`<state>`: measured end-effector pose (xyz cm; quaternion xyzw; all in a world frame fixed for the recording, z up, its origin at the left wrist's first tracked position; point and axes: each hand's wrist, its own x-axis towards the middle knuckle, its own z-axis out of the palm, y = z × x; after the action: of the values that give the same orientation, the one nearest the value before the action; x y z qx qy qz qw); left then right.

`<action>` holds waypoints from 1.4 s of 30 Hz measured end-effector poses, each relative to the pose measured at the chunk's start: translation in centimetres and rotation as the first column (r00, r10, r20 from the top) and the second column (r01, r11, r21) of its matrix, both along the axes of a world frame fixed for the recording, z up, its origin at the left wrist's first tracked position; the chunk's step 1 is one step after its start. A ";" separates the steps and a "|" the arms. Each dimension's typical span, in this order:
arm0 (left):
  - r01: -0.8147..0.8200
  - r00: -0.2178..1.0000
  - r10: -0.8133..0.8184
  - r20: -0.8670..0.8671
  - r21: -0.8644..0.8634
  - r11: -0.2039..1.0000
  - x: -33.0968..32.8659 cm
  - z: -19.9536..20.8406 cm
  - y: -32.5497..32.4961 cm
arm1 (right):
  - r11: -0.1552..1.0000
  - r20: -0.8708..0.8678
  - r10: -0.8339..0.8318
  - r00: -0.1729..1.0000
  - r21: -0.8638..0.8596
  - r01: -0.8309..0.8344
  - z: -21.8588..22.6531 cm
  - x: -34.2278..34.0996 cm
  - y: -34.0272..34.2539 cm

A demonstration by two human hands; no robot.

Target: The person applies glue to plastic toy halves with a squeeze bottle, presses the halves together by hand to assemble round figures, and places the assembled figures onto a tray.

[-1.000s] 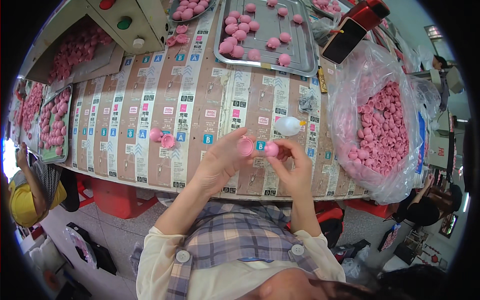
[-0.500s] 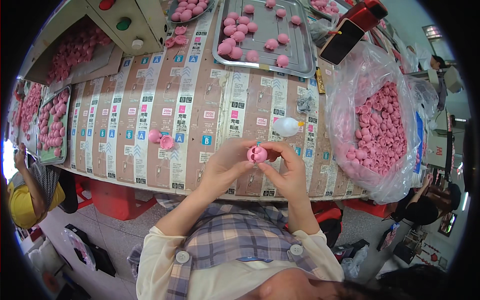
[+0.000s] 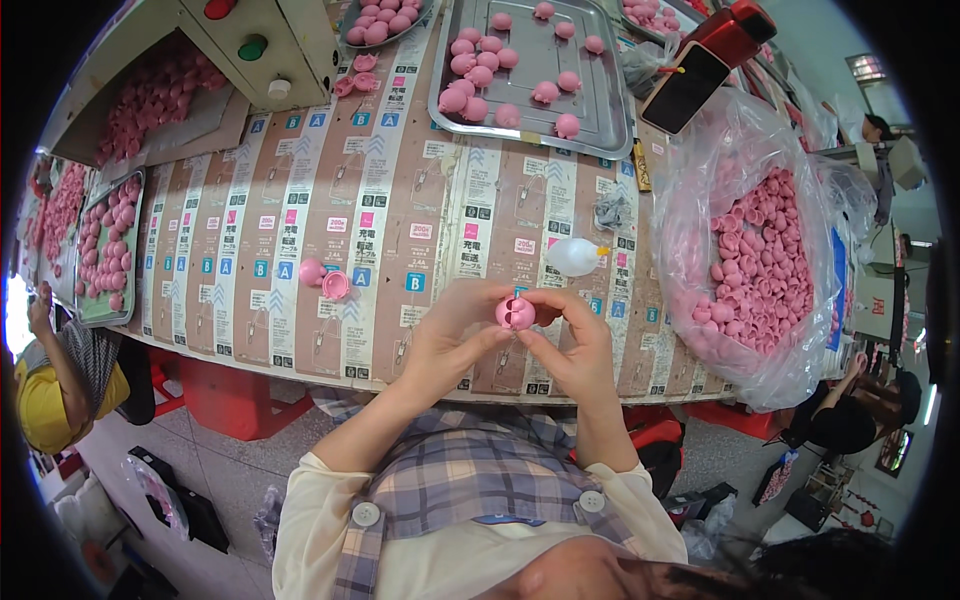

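Observation:
Between my two hands, just above the table's near edge, is a small round pink plastic toy piece (image 3: 515, 313) with dark openings on its upper side. My left hand (image 3: 448, 335) pinches it from the left with thumb and fingers. From the right, my right hand (image 3: 575, 345) grips it as well, thumb below and index finger above. A white squeeze bottle with an orange tip (image 3: 573, 257) lies beyond my right hand. To the left on the table sit a pink ball (image 3: 312, 271) and an open pink half shell (image 3: 336, 285), side by side.
A metal tray (image 3: 610, 125) holding several pink balls stands at the back. On the right is a clear plastic bag (image 3: 680, 300) full of pink shells. A phone (image 3: 686, 87) leans near the tray. A machine housing (image 3: 270, 50) stands back left; another tray (image 3: 84, 312) lies far left.
The pink piece has turned slightly in my fingers, so its openings show less. Both hands stay in nearly the same place.

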<state>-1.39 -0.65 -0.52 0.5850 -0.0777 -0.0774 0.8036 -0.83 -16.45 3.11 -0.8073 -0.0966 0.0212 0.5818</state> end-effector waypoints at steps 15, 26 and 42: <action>0.066 0.986 -0.088 0.140 0.155 0.986 0.7 0.2 0.7 | 0.933 -0.271 0.298 0.915 0.285 -0.220 -1.1 0.4 -1.7; 0.073 0.954 -0.196 0.226 0.459 0.885 1.4 0.6 0.4 | 0.786 -0.364 0.377 0.852 0.612 -0.086 -2.9 -0.3 -0.6; 0.193 0.968 -0.200 0.150 0.064 0.979 0.4 -0.8 0.3 | 0.989 -0.031 0.119 0.992 0.091 -0.116 -1.4 -0.3 0.1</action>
<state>-1.04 -0.35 -1.33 0.5983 -0.1960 -0.1125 0.7687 -1.18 -16.37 1.68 -0.7729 -0.1343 0.0655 0.6167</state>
